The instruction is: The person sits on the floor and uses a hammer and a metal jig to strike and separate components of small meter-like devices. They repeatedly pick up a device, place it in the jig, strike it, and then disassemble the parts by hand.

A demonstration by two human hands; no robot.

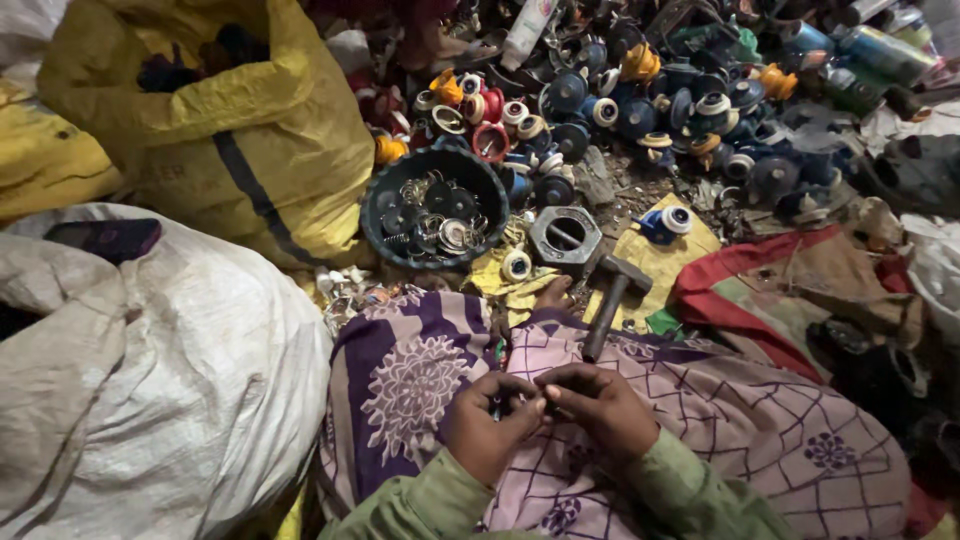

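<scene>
Both hands meet over the lap, and each grip is pinched shut on one small dark part held between them: the left hand point(482, 428) curls its fingers around it from the left, while the right hand point(598, 405) closes thumb and forefinger on it from the right. That small dark part point(533, 402) is almost wholly hidden by the fingers, so its shape, its long axis and the way it points cannot be told; it seems to lie roughly across, from one hand to the other. Holding it close to the body, low over the purple and pink patterned cloth point(420, 370) that covers the knees, probably steadies the hands and lets anything that drops land on the lap.

A hammer with a grey metal head and a wooden handle point(610, 300) lies just ahead, its handle running toward the right hand and its head away, near enough to pick up easily. A dark round plastic basin point(380, 215) holding metal springs and rings sits on the floor ahead of the left knee. Beyond it spreads a heap of blue, orange and white plastic caps point(640, 110). A yellow sack point(290, 120) and a white woven sack point(180, 380) stand at the left.
</scene>
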